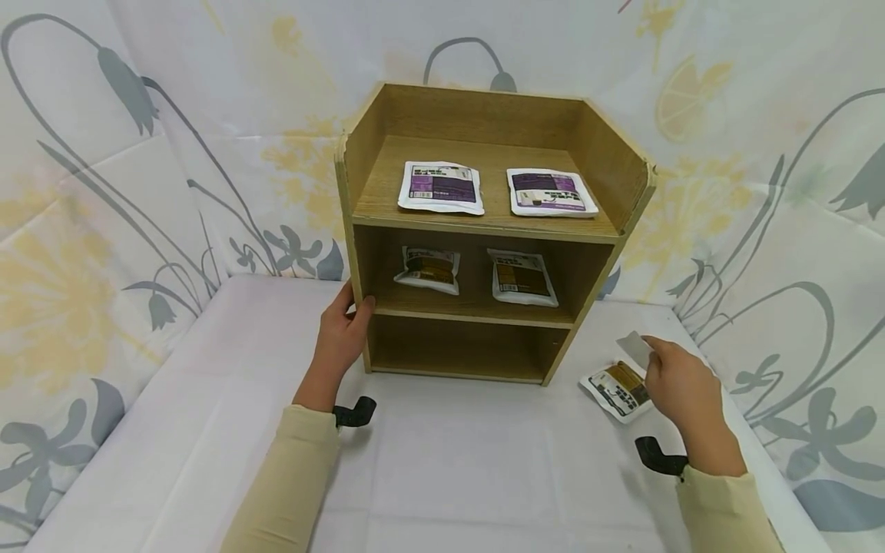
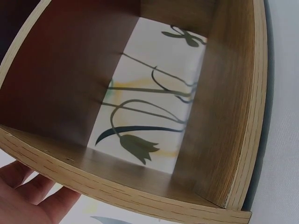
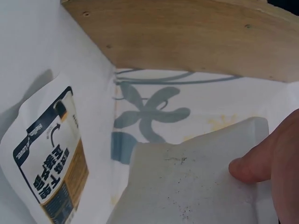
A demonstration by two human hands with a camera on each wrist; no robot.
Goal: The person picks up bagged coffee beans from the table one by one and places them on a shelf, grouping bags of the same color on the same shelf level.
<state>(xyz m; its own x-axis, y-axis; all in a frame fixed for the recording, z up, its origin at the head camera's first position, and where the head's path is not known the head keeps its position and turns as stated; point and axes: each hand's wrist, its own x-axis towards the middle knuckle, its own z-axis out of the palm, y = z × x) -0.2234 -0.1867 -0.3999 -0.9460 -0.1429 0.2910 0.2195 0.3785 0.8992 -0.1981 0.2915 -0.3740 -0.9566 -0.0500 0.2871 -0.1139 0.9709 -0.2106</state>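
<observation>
A small wooden shelf stands on the white-covered table. My left hand grips its left side panel, thumb at the front edge and fingers along the outside; those fingers show past the panel in the left wrist view. My right hand, right of the shelf, pinches a flat packet by its edge, its plain whitish side with small dark specks facing the right wrist camera. Below that hand lies a white, brown-labelled pouch on the table, partly hidden by the hand in the head view.
Two purple-labelled pouches, one left and one right, lie on the top shelf. Two brown-labelled pouches, left and right, lie on the middle shelf. A flower-printed cloth hangs behind and at both sides.
</observation>
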